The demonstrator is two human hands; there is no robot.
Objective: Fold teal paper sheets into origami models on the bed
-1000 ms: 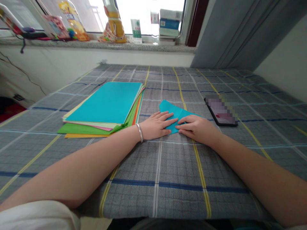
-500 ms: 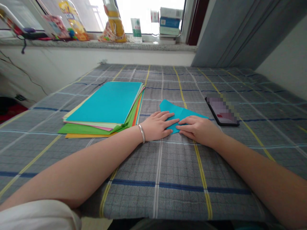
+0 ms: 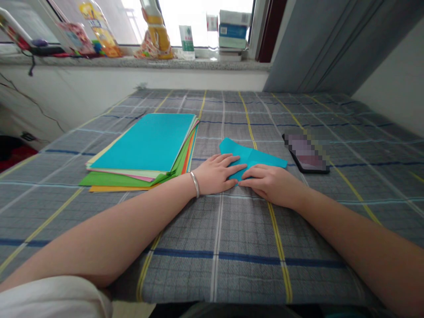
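Phone screen (image 3: 306, 152) pixelated, content unreadable; near edge of folded blue paper (image 3: 251, 157) partly hidden under both hands; lettering on windowsill boxes (image 3: 232, 30) and white-green tube (image 3: 187, 39) too small to read; both forearms and white sleeve (image 3: 54, 298) cut off by frame edges.

My right hand (image 3: 271, 183): shifted slightly toward the plaid cloth (image 3: 185, 274)'s near edge, now at folded turquoise paper (image 3: 251, 155)'s near corner; paper's right end more exposed.

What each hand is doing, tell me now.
Left hand: open, fingers spread on the folded blue paper.
Right hand: fingertips at its near edge; grip cannot be told.
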